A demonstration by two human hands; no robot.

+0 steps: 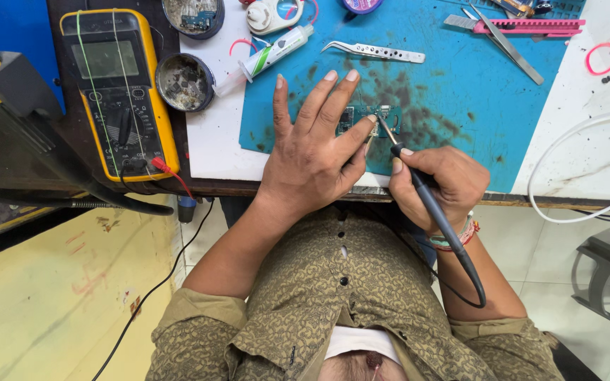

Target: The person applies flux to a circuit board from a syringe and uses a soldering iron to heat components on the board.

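Board (pixel 370 117): on blue mat (pixel 460 85), pinned flat by left hand (pixel 315 152), fingers spread, steadying it. Right hand (pixel 435 185): fingers closed pen-style round iron (pixel 428 201), tip on board. Tweezers (pixel 374 50), meter (pixel 118 88) nearby.

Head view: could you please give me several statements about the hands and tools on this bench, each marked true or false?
1. The right hand holds a soldering iron with its tip at the small circuit board. True.
2. The left hand grips the tweezers. False: it rests flat beside the board; the tweezers lie untouched on the blue mat.
3. A yellow multimeter lies left of the mat. True.
4. The pink cutter lies under the left hand. False: it lies at the mat's far edge.
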